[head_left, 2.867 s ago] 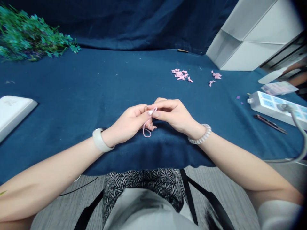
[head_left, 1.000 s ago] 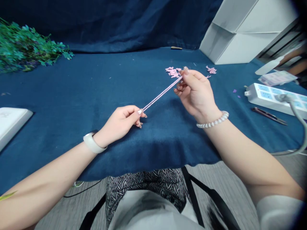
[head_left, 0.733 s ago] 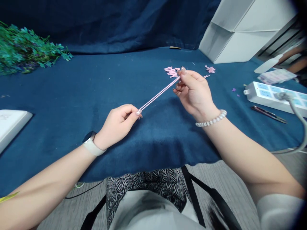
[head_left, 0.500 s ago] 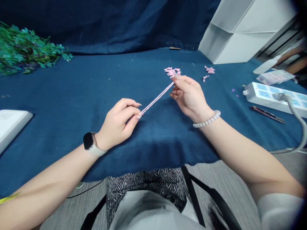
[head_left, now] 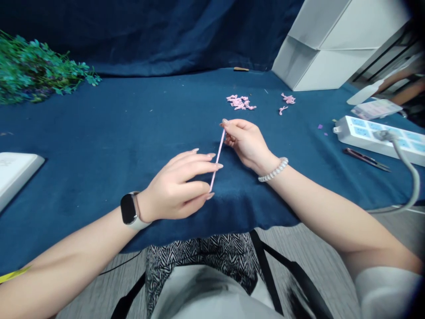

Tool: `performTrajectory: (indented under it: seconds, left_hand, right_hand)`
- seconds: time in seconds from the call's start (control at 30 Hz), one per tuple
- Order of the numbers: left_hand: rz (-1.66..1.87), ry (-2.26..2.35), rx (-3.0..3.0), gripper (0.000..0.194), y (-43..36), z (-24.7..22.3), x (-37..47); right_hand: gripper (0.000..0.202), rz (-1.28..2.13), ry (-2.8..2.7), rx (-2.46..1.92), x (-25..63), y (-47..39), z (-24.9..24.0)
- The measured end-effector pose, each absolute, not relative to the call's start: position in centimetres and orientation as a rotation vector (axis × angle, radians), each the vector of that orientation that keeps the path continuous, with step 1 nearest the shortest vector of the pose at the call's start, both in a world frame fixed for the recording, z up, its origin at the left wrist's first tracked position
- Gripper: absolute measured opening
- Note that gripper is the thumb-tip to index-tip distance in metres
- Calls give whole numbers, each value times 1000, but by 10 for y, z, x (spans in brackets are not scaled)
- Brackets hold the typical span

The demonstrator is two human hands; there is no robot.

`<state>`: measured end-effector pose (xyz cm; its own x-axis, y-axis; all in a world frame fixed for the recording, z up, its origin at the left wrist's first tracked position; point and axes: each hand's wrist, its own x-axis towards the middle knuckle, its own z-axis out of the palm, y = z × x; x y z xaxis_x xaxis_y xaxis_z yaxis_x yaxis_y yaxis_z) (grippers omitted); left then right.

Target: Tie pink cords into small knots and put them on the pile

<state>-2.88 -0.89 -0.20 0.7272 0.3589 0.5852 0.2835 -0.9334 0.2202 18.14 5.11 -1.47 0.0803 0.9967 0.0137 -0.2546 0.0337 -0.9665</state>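
A thin pink strand point(head_left: 218, 155) is stretched between my two hands over the blue cloth. Its upper end is pinched between the thumb and finger of my right hand point(head_left: 247, 141), which has a beaded bracelet at the wrist. My left hand point(head_left: 182, 184), with a watch on the wrist, holds the lower end between thumb and a finger; its other fingers are extended beside the strand. Beyond my right hand lies a pile of small pink knotted pieces point(head_left: 239, 103). A smaller pink cluster point(head_left: 288, 99) and a single pink piece point(head_left: 282, 110) lie to its right.
On the right are a white power strip point(head_left: 381, 135) with a cable, small snips point(head_left: 367, 159) and a clear case point(head_left: 376, 108), near another person's arm. White boxes point(head_left: 345, 66) stand at the back right. Green foliage point(head_left: 43, 68) and a white device point(head_left: 18, 175) are on the left.
My right hand has moved left and toward me, and my left hand right and toward me. The strand is steeper and looks shorter. My left fingers have spread.
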Motion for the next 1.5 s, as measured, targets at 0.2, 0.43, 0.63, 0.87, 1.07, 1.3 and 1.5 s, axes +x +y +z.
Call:
performTrajectory:
  seconds: [0.2,0.43,0.63,0.87,1.07,1.3,1.5]
  left_hand:
    - [810,327,2783,8,-11,3,-24]
    - [846,331,2681,15,-10,-2,-21]
    - [993,366,2638,27,-12,-9,-23]
    - [1232,704,2340,17,-19,-2,-18]
    - [1226,974,1859,8,-21,-2,-15]
    - [1233,917,1528,24,-11,-3,-14]
    - [1244,838,1431,39,-5,-8,-14]
  right_hand:
    - [29,1287,-1050,-1038,173,49,-20]
    - [30,1305,-1052,-1020,172,48,-21]
    - [30,1222,-1116,-1048,172,44,-17]
    - [26,1165,-1163,-1049,172,41,-13]
    - [30,1069,-1291,-1008,171,36,-12]
    - [24,1040,-1426,-881,168,23,-7]
    - [21,1046,-1488,-856,165,15,-2]
